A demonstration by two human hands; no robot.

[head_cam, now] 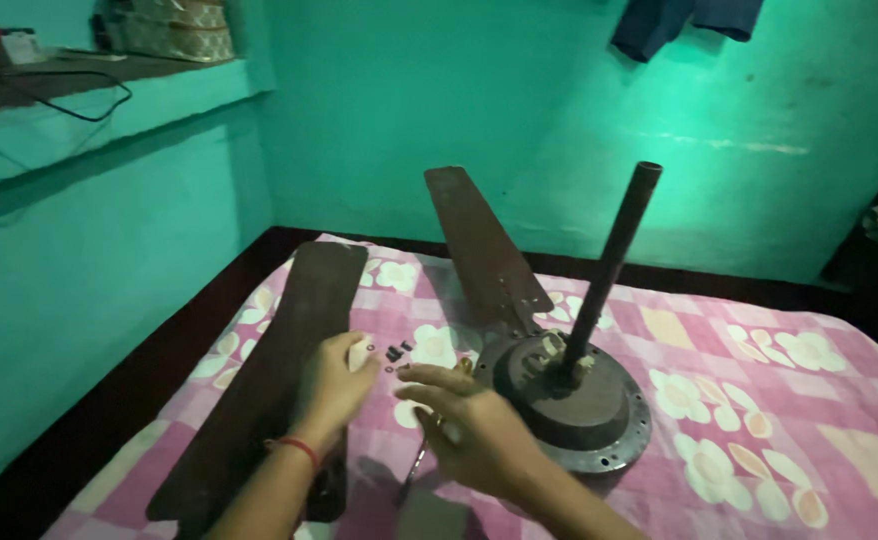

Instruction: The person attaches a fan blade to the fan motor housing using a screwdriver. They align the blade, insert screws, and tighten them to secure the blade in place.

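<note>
A brown ceiling fan motor with its upright down rod lies on a pink flowered bedsheet. One brown blade is attached to it and points away. A second loose blade lies flat on the left. My left hand rests on that loose blade near its inner end, fingers curled. My right hand hovers beside the motor, fingers spread, close to small dark screws and washers on the sheet. A thin tool, partly hidden under my right hand, lies on the sheet.
Teal walls enclose the bed on the left and behind. A shelf at upper left holds boxes and a black cable. Dark cloth hangs on the back wall. A dark floor strip runs along the bed's left side.
</note>
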